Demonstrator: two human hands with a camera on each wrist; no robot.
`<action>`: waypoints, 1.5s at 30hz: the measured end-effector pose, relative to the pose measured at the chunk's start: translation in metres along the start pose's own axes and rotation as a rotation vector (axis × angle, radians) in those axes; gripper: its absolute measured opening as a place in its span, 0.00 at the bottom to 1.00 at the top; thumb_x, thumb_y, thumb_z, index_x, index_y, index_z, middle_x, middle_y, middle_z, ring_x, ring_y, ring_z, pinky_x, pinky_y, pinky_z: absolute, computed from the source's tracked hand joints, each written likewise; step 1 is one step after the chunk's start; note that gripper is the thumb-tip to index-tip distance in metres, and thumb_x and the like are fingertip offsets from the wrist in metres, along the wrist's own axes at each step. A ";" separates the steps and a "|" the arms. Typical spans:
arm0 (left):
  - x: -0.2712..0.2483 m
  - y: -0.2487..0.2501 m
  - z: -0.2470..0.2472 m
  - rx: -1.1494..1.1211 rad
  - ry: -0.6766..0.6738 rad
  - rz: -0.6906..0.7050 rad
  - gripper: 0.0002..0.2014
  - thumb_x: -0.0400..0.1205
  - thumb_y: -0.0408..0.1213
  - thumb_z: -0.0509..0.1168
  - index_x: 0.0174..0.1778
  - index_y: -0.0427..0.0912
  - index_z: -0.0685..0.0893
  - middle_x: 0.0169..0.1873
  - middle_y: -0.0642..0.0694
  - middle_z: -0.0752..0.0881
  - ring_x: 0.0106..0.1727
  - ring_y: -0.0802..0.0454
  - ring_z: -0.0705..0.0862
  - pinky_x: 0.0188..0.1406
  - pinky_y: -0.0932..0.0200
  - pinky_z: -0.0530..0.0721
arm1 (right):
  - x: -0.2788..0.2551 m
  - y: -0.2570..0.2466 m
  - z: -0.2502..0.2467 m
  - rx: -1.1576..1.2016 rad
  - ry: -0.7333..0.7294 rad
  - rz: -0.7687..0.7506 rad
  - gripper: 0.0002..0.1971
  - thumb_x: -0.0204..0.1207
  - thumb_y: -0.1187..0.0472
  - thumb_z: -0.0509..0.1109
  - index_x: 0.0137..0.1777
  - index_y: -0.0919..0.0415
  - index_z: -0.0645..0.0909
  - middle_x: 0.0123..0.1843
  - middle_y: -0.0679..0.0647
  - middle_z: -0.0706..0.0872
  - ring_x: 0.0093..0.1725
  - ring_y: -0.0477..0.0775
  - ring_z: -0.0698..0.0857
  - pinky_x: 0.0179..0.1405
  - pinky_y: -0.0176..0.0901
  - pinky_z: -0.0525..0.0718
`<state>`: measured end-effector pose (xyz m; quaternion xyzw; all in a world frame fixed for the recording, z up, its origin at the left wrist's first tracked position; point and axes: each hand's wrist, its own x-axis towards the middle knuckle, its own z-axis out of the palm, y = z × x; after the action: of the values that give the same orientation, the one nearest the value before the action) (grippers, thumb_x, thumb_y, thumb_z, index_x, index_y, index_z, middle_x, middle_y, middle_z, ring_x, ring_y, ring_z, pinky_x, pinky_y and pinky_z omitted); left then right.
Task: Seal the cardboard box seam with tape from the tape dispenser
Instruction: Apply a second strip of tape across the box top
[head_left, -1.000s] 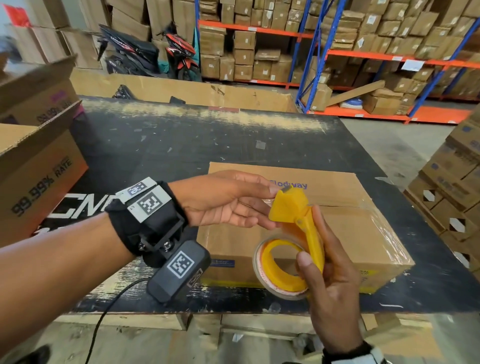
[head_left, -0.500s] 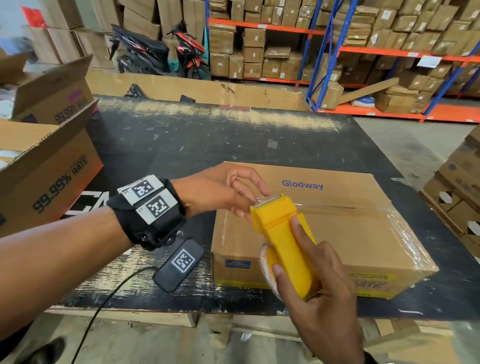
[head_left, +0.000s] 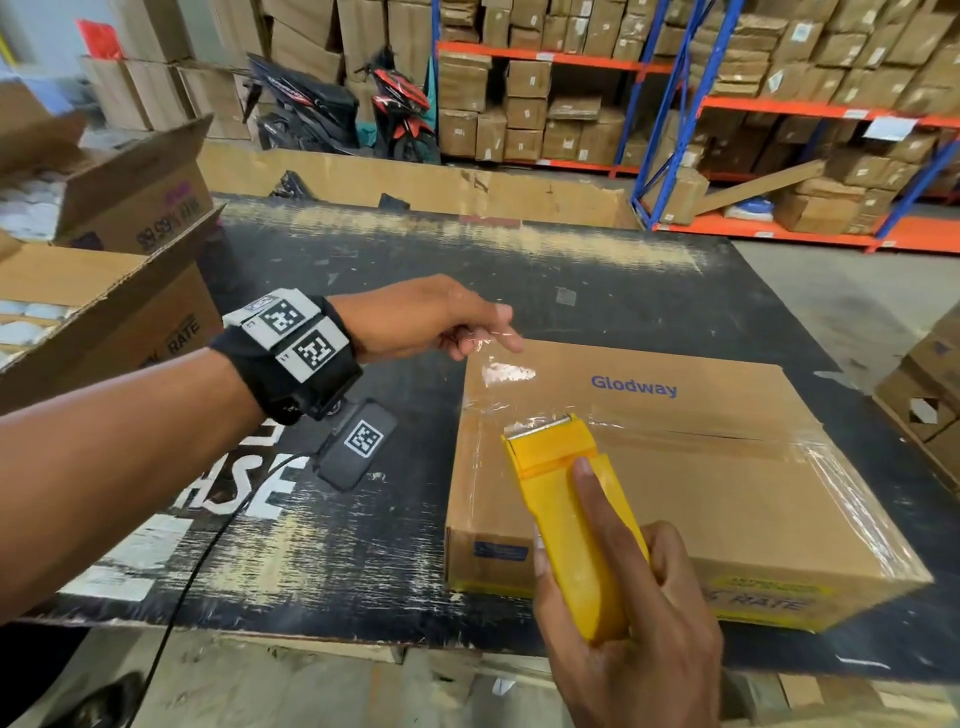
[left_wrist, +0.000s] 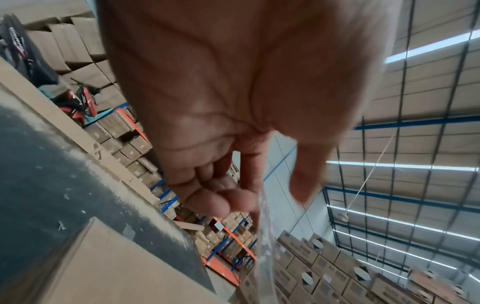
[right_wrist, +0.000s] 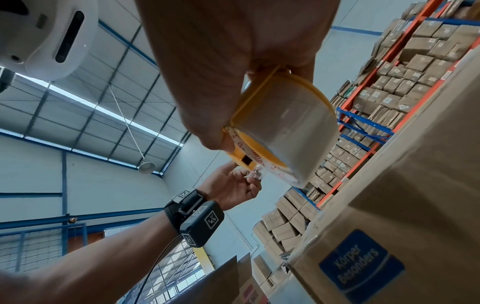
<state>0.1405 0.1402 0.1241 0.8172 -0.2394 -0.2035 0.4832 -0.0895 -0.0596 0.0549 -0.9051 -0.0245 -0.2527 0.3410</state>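
A closed cardboard box (head_left: 675, 467) printed "Glodway" lies on the black table (head_left: 363, 270), its middle seam (head_left: 727, 436) running left to right under old clear tape. My right hand (head_left: 634, 613) grips the yellow tape dispenser (head_left: 566, 509) over the box's near left part, forefinger laid along its top. A strip of clear tape (head_left: 498, 364) stretches from the dispenser's blade to my left hand (head_left: 441, 322), which pinches the tape end above the box's far left corner. The left wrist view shows the tape (left_wrist: 265, 236) hanging from my fingertips (left_wrist: 233, 199). The tape roll (right_wrist: 283, 131) fills the right wrist view.
Open cartons (head_left: 104, 312) stand at the table's left edge. A stack of boxes (head_left: 935, 395) rises at the right. Behind the table are a cardboard sheet (head_left: 415, 182), parked scooters (head_left: 337, 104) and blue-orange shelving (head_left: 779, 104) full of cartons. A cable (head_left: 197, 571) hangs from my left wrist.
My left hand has pulled the tape end away from the dispenser, moving far and left past the box corner. The right hand lowered the dispenser over the box top.
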 end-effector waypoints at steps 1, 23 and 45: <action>-0.001 0.000 -0.002 0.062 -0.023 0.027 0.14 0.85 0.45 0.68 0.57 0.41 0.93 0.36 0.36 0.83 0.41 0.50 0.77 0.47 0.58 0.79 | 0.001 0.000 0.002 0.005 -0.002 0.003 0.38 0.65 0.49 0.80 0.78 0.42 0.77 0.36 0.51 0.69 0.26 0.48 0.68 0.29 0.24 0.70; -0.010 -0.056 0.072 -0.833 -0.287 -0.341 0.32 0.81 0.52 0.63 0.72 0.29 0.79 0.64 0.24 0.86 0.54 0.38 0.93 0.53 0.48 0.92 | 0.090 0.001 -0.020 0.823 -0.086 0.155 0.28 0.75 0.54 0.74 0.78 0.50 0.79 0.44 0.40 0.85 0.39 0.42 0.80 0.41 0.36 0.79; -0.024 -0.040 0.089 -0.607 -0.200 0.026 0.05 0.81 0.31 0.70 0.51 0.41 0.87 0.42 0.49 0.93 0.45 0.57 0.92 0.54 0.58 0.90 | 0.068 0.039 -0.008 1.110 -0.150 0.317 0.26 0.80 0.59 0.72 0.79 0.52 0.78 0.35 0.58 0.70 0.34 0.54 0.66 0.31 0.43 0.71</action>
<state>0.0788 0.1094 0.0508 0.6087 -0.2247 -0.3386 0.6814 -0.0255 -0.1037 0.0684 -0.5989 -0.0413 -0.0832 0.7954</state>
